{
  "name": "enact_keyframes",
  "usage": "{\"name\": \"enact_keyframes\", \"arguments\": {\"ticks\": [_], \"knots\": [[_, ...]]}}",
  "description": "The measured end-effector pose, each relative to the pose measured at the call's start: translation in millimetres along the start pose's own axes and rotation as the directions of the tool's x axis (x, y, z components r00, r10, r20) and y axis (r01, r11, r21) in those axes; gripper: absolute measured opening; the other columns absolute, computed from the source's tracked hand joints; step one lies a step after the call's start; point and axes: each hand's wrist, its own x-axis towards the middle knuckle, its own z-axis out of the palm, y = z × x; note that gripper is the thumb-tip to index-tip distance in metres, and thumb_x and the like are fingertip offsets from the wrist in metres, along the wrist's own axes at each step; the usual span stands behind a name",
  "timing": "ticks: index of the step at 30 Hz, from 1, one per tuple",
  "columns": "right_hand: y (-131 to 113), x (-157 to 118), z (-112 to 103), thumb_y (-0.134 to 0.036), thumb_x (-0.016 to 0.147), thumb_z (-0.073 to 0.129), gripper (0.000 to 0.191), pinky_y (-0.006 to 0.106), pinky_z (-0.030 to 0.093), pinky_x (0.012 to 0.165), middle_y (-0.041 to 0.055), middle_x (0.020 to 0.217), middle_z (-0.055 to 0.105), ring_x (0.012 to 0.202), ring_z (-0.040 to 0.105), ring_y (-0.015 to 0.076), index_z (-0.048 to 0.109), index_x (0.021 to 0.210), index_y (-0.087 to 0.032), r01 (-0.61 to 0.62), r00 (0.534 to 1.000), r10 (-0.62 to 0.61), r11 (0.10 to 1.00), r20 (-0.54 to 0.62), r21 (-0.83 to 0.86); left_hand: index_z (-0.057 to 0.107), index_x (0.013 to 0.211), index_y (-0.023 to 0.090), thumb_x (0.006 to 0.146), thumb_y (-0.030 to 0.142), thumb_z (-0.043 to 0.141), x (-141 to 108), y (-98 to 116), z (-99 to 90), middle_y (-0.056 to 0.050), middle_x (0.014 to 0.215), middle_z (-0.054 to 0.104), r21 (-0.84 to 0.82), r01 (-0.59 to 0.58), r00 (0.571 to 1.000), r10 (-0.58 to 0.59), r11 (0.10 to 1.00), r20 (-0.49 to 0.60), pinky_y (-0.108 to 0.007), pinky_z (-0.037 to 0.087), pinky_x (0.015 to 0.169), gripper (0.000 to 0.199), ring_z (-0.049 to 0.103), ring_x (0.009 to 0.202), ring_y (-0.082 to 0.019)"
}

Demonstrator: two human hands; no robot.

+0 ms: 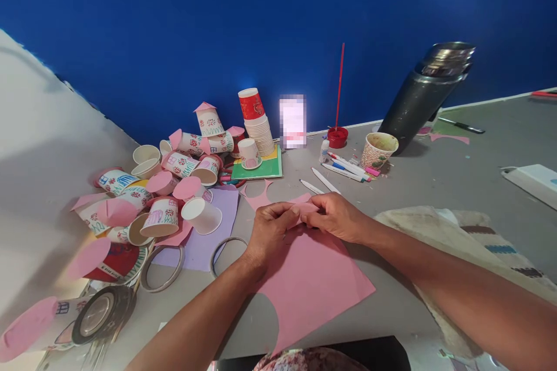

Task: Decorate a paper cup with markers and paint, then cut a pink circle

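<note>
Both my hands meet above the table's middle, pinching a small piece of pink paper point(306, 209) between thumbs and fingers. My left hand point(275, 227) grips its left side, and my right hand point(334, 215) grips the right side; the fingers partly hide its shape. Below them lies a larger pink paper sheet point(313, 284) with a curved cutout at its lower left. A pink scrap with round cutouts point(256, 194) rests just beyond my left hand. Left of my left wrist is a ring of tape point(213, 258), lying partly on a purple sheet point(200, 255).
Decorated paper cups point(163, 217), several with pink paper tops, crowd the left side. A cup stack point(260, 130) stands on a green book point(261, 169). Markers point(348, 169), a patterned cup point(378, 151) and a tilted dark flask point(420, 98) are behind; a towel point(418, 237) lies right.
</note>
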Motion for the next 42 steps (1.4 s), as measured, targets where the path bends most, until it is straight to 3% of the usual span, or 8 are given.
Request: {"name": "enact_keyframes", "arguments": {"ticks": [3, 10, 17, 24, 33, 42], "knots": [[-3, -1, 0, -0.037, 0.079, 0.062, 0.022, 0.025, 0.029, 0.049, -0.0060, 0.056, 0.052, 0.053, 0.042, 0.0098, 0.058, 0.068, -0.019, -0.014, 1.000, 0.014, 0.999, -0.001, 0.039, 0.077, 0.081, 0.015, 0.071, 0.033, 0.080, 2, 0, -4.9, -0.003, 0.070, 0.069, 0.109, -0.034, 0.999, 0.032, 0.993, 0.025, -0.023, 0.041, 0.057, 0.021, 0.057, 0.062, -0.012], [-4, -1, 2, -0.035, 0.076, 0.063, 0.021, 0.025, 0.033, 0.050, -0.0034, 0.057, 0.056, 0.054, 0.047, 0.0112, 0.061, 0.065, -0.018, -0.041, 0.999, 0.043, 0.993, -0.014, 0.110, 0.075, 0.087, 0.016, 0.066, 0.023, 0.075, 5, -4, -6.6, -0.001, 0.072, 0.070, 0.160, -0.054, 0.998, 0.049, 0.986, 0.031, -0.023, 0.042, 0.058, 0.022, 0.058, 0.062, -0.012], [-5, -2, 4, -0.026, 0.070, 0.061, 0.021, 0.026, 0.041, 0.061, -0.0001, 0.079, 0.067, 0.073, 0.058, 0.0168, 0.068, 0.088, -0.018, -0.023, 0.999, 0.025, 0.998, -0.039, 0.063, 0.071, 0.086, 0.018, 0.064, 0.019, 0.071, 6, -7, -3.2, 0.001, 0.073, 0.068, 0.247, -0.079, 0.996, 0.084, 0.966, -0.006, -0.023, 0.043, 0.059, 0.022, 0.058, 0.063, -0.012], [-10, -6, 8, -0.015, 0.068, 0.057, 0.016, 0.027, 0.038, 0.064, -0.0012, 0.076, 0.064, 0.072, 0.054, 0.0163, 0.062, 0.082, -0.020, 0.027, 0.996, -0.037, 0.992, -0.084, -0.126, 0.066, 0.083, 0.019, 0.059, 0.016, 0.070, 7, -15, -1.4, 0.003, 0.072, 0.065, 0.227, -0.093, 0.995, 0.097, 0.970, -0.010, -0.022, 0.041, 0.058, 0.024, 0.054, 0.061, -0.010], [-7, -5, 1, -0.012, 0.071, 0.057, 0.020, 0.026, 0.038, 0.062, -0.0020, 0.074, 0.067, 0.067, 0.055, 0.0152, 0.068, 0.085, -0.019, 0.056, 0.998, -0.058, 0.990, -0.010, -0.129, 0.062, 0.081, 0.019, 0.059, 0.017, 0.070, 10, -16, -5.4, 0.004, 0.067, 0.067, 0.146, -0.031, 0.999, 0.024, 0.989, 0.047, -0.024, 0.044, 0.058, 0.023, 0.060, 0.058, -0.012], [-7, -7, 4, -0.013, 0.072, 0.058, 0.021, 0.026, 0.041, 0.067, -0.0004, 0.084, 0.071, 0.077, 0.061, 0.0173, 0.067, 0.090, -0.020, 0.104, 0.994, -0.107, 0.986, -0.021, -0.134, 0.062, 0.081, 0.020, 0.061, 0.017, 0.069, 9, -16, -6.5, 0.004, 0.065, 0.065, 0.210, -0.053, 0.999, 0.049, 0.976, 0.022, -0.023, 0.042, 0.057, 0.022, 0.058, 0.058, -0.012]]}}
